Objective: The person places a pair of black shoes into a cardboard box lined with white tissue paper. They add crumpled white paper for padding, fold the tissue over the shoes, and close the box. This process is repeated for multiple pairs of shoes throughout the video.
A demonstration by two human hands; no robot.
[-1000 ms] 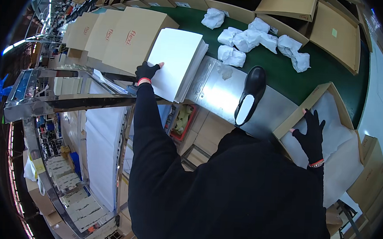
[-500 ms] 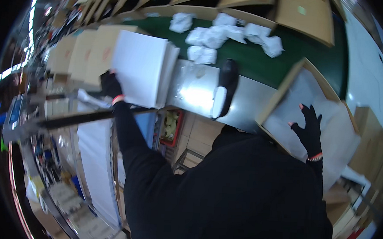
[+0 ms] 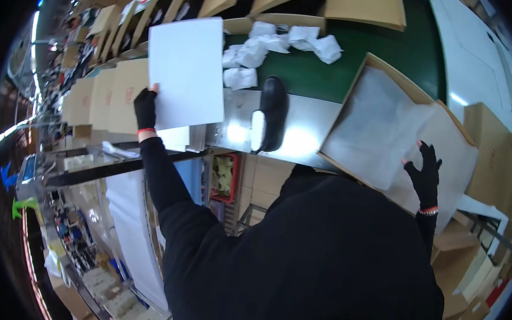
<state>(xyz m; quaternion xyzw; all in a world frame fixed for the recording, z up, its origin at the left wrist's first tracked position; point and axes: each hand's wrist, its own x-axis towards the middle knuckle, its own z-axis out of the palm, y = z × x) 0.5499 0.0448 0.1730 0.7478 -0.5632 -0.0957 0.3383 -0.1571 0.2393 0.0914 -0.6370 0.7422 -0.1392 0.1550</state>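
My left hand [image 3: 146,109], in a black fingerless glove, grips a large flat white sheet [image 3: 188,74] by its left edge. The sheet is raised above a stack of white sheets [image 3: 197,137], which it mostly covers. On the metal tabletop to its right lies a black shoe [image 3: 275,111] with a white patch along its left side. An open cardboard box [image 3: 344,104] lined with whitish tissue paper [image 3: 382,103] sits at the right, the paper spilling over its near right edge. Over that paper my right hand [image 3: 425,179], gloved alike, is open with fingers spread, holding nothing.
Crumpled white paper wads [image 3: 254,51] lie on the green surface [image 3: 314,75] beyond the shoe. Brown cartons [image 3: 128,96] stand in a row at the left, with open boxes [image 3: 365,8] along the back. A red crate [image 3: 225,176] is below the table edge.
My left hand has gripped the white sheet and lifted it off the stack. My right hand stays open by the lined box. The whole view has shifted somewhat.
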